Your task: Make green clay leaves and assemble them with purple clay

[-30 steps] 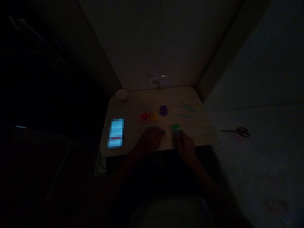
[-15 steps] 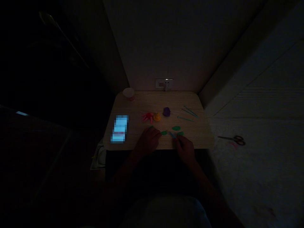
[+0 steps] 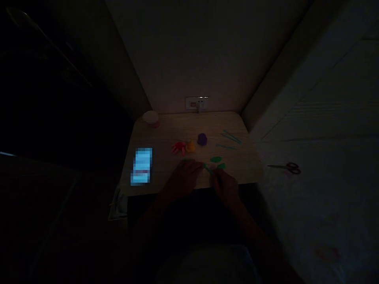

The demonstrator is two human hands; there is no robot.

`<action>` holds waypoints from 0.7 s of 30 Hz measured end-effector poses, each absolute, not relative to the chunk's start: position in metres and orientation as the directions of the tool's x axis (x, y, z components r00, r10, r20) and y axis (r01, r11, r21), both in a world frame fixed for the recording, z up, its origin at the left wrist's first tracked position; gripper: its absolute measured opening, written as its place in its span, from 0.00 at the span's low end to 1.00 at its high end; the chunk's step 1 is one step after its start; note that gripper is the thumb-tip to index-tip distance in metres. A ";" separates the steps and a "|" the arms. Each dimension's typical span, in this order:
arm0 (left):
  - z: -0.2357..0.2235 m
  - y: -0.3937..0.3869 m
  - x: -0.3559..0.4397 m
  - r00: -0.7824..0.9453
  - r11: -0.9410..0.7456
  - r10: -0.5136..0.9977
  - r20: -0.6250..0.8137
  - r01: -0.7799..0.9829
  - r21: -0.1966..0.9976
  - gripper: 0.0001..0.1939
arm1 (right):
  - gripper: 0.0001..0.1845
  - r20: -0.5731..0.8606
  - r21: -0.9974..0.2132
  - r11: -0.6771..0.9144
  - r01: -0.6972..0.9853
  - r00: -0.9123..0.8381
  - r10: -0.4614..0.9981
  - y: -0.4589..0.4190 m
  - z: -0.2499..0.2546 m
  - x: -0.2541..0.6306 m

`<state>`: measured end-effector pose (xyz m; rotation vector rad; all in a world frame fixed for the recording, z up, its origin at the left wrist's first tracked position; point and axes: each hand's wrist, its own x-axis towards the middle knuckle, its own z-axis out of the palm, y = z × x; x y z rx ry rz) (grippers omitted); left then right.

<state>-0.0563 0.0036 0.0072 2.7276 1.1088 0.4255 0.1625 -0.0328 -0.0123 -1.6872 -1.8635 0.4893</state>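
Observation:
A thin teal modelling tool (image 3: 208, 169) is gripped in my right hand (image 3: 227, 186), its tip pointing up and left toward my left fingertips. My left hand (image 3: 187, 174) lies low on the table, fingers stretched to the right and hiding most of a green piece under or beside them. Two flat green leaf-shaped pieces, apparently modelling clay, lie just beyond my right hand: one (image 3: 216, 159) farther back, the other (image 3: 221, 166) close to the knuckles. Another bit of green (image 3: 185, 160) peeks out behind my left hand. The dim light blurs the finger detail.
On the wooden table (image 3: 166, 173) are a lit, pixelated phone (image 3: 142, 165), a cup (image 3: 151, 118), red-pink (image 3: 179, 148), yellow (image 3: 190, 146) and purple (image 3: 202, 139) lumps, and thin teal sticks (image 3: 231, 136). Scissors (image 3: 286, 167) lie right of the table. A wall socket (image 3: 196, 103) is behind.
The tool's tip has come left, nearer my left fingers. My left hand now covers the green piece that showed between the hands. The whole view has shifted slightly.

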 end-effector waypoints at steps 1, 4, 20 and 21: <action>0.007 0.005 -0.056 0.685 -0.711 0.701 0.198 0.653 0.260 0.28 | 0.16 0.174 -0.613 0.135 0.779 -0.034 0.984 -0.032 -0.013 0.162; 0.005 0.009 -0.057 0.693 -0.721 0.692 0.204 0.643 0.259 0.26 | 0.15 0.198 -0.606 0.136 0.784 -0.018 0.980 -0.030 -0.016 0.161; -0.005 0.022 -0.058 0.699 -0.714 0.689 0.191 0.612 0.341 0.29 | 0.10 0.074 -0.451 0.008 0.893 0.029 0.997 -0.020 -0.007 0.143; -0.006 0.023 -0.058 0.696 -0.711 0.691 0.195 0.607 0.355 0.29 | 0.09 0.068 -0.448 0.002 0.894 0.032 0.997 -0.020 -0.006 0.143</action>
